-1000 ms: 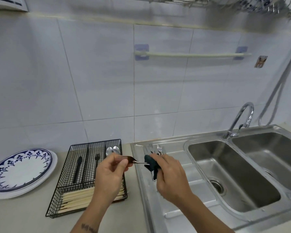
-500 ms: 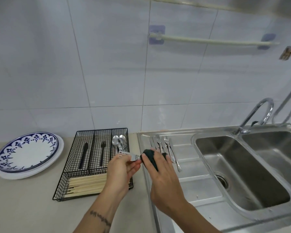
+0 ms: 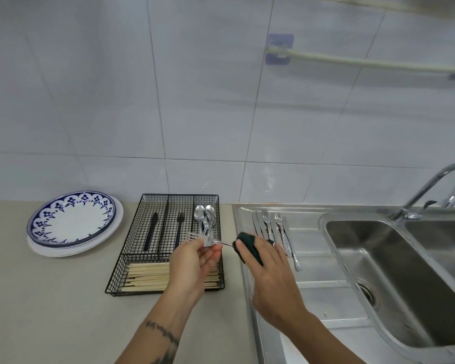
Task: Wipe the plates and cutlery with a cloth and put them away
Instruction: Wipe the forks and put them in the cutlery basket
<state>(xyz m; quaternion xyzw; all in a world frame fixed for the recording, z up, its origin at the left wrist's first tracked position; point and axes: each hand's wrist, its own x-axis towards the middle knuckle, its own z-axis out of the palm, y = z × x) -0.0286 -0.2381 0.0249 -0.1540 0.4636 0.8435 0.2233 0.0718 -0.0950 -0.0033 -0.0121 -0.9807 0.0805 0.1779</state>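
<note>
- While mid-wipe over the wire cutlery basket's (image 3: 132, 248) right edge: fork (image 3: 199, 236) pinched in left hand (image 3: 195, 261), handle wrapped in dark cloth (image 3: 247, 245) gripped by right hand (image 3: 271, 279).
- Seemingly done — spoons (image 3: 204, 214) in basket, plates (image 3: 74, 224) stacked left of basket.
- Left, likely — forks and knives (image 3: 271, 229) right of basket, on sink drainboard (image 3: 313, 279).

You face a wall (image 3: 195, 101) of large white tiles; at two o'clock a pale rail (image 3: 365, 63) hangs on blue mounts. Below runs a beige desk (image 3: 50, 298), with a steel double sink (image 3: 378, 271) (curved tap (image 3: 431, 185) behind) at three o'clock.
</note>
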